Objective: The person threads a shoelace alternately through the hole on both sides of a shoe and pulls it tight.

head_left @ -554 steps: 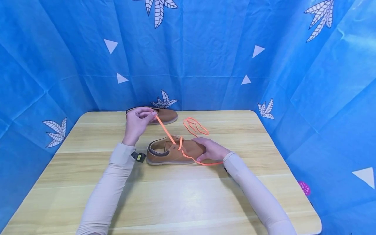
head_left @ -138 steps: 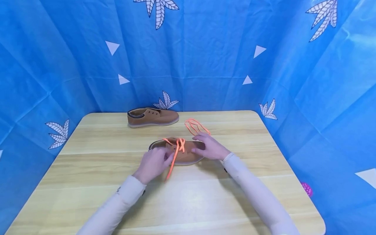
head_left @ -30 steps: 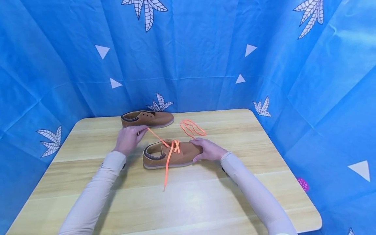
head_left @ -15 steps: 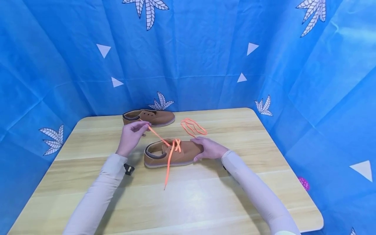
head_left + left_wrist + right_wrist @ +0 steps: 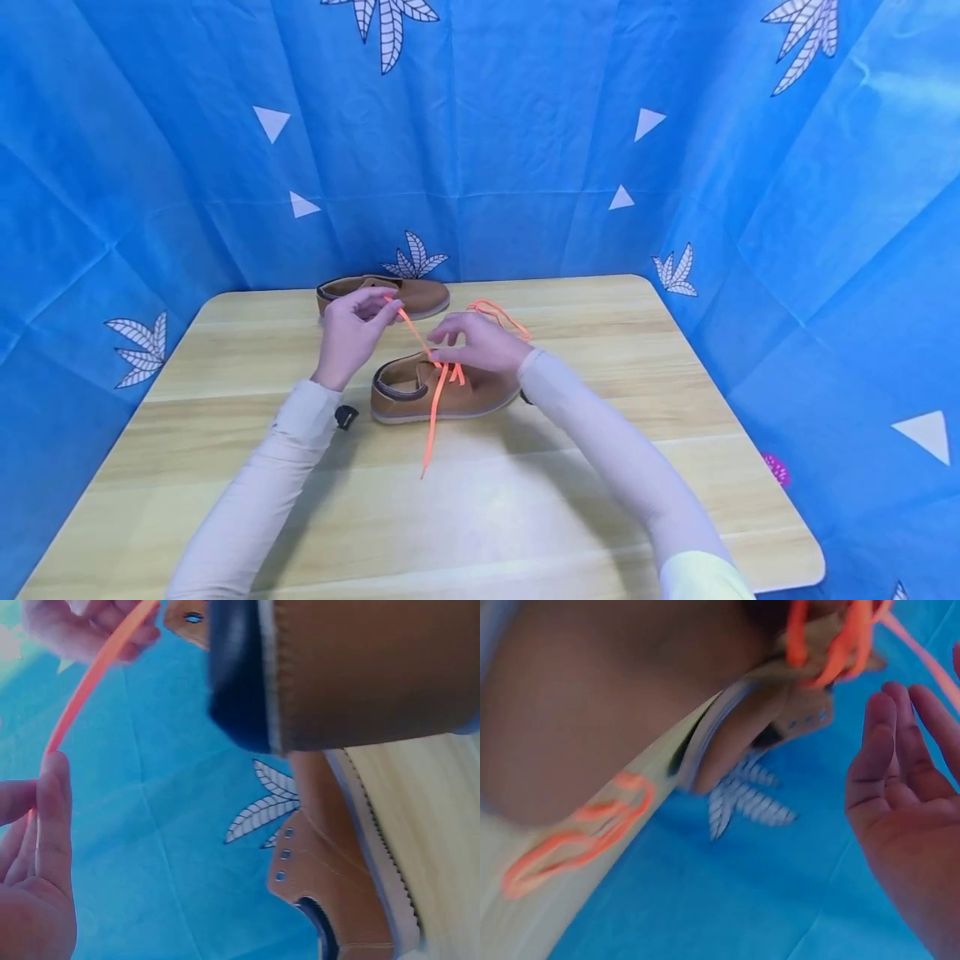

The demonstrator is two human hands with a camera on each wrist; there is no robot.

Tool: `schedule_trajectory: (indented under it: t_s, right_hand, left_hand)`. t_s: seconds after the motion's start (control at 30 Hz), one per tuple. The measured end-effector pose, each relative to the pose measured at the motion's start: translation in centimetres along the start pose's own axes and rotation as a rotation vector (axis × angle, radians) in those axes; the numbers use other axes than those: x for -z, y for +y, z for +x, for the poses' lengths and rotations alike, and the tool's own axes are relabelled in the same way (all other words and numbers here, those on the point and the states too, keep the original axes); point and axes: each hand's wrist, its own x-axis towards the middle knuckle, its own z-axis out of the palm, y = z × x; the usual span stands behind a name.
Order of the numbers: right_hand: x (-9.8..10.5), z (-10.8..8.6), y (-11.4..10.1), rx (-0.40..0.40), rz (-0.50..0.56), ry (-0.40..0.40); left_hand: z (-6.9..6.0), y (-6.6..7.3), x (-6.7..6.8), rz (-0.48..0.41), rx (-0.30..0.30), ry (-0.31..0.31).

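Observation:
A brown low shoe [image 5: 480, 398] sits upright on the table, toe to the right, with an orange shoelace [image 5: 434, 421] through its eyelets. One lace end hangs over the near side onto the table. My left hand [image 5: 351, 337] is raised above the heel side and pinches the other end, which runs taut to the eyelets. In the left wrist view, thumb and fingers meet on that lace [image 5: 94, 679]. My right hand [image 5: 483, 342] hovers over the front of the shoe, its fingers loosely bent beside the taut lace. In the right wrist view, nothing shows between those fingers [image 5: 877, 761].
A second brown shoe [image 5: 427, 296], its visible eyelets unlaced, stands at the back of the wooden table [image 5: 480, 517]. Behind the laced shoe lies a looped orange lace [image 5: 517, 327], partly hidden by my right hand. Blue patterned curtain [image 5: 525, 150] surrounds the back and sides.
My right hand has left the toe, which it held, and moved left and up beside the lace. My left hand has lifted slightly and shifted right, still pinching the lace end.

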Motion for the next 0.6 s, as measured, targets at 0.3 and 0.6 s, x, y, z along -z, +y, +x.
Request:
schedule_trajectory:
  t_s: [0.3, 0.6]
  right_hand:
    - [-1.3, 2.3, -1.0, -0.066, 0.177, 0.001]
    - [-1.0, 2.8, -1.4, -0.132, 0.599, 0.164]
  left_hand:
    - [-0.1, 0.7, 0.4, -0.081, 0.044, -0.035]
    - [-0.6, -1.6, 1.0, -0.113, 0.168, -0.049]
